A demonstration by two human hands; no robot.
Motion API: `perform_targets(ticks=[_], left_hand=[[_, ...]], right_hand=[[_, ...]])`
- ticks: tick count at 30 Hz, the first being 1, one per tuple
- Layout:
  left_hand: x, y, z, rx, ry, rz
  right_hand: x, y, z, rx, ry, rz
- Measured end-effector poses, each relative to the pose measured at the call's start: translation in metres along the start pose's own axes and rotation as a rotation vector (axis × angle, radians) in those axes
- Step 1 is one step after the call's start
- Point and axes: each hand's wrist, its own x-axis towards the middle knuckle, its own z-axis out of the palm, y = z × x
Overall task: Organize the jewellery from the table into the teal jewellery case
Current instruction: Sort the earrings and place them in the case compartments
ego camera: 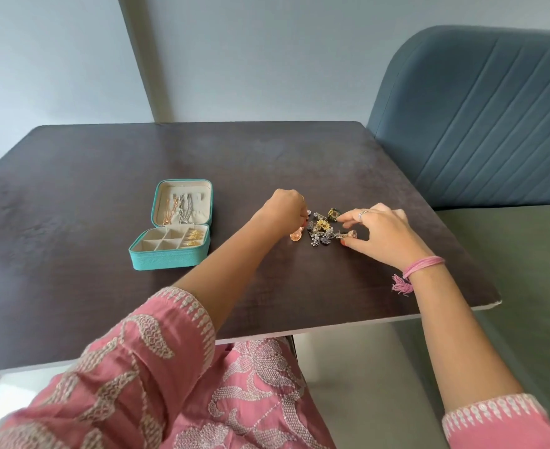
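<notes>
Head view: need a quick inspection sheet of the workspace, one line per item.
Surface: dark wood-grain table, chipped at its near right corner.
Job's things: teal jewellery case open, left of centre; chains hang in the lid, gold earrings fill the right compartments, the other compartments look empty. Jewellery pile lies loose on the table, right of the case.
Clutter: nothing seen.
Hands: left hand curled at the pile's left edge, contents hidden; right hand pinches a piece at the pile's right edge.
Cables: nothing seen.
Surroundings: blue padded seat on the right, pale wall behind.
</notes>
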Motion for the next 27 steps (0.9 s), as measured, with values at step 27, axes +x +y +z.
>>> perform_targets(ticks=[27], left_hand=[[-0.026, -0.019, 0.003, -0.649, 0.023, -0.175]], right_hand=[[0.021, 0.020, -0.021, 1.467, -0.423, 0.411]])
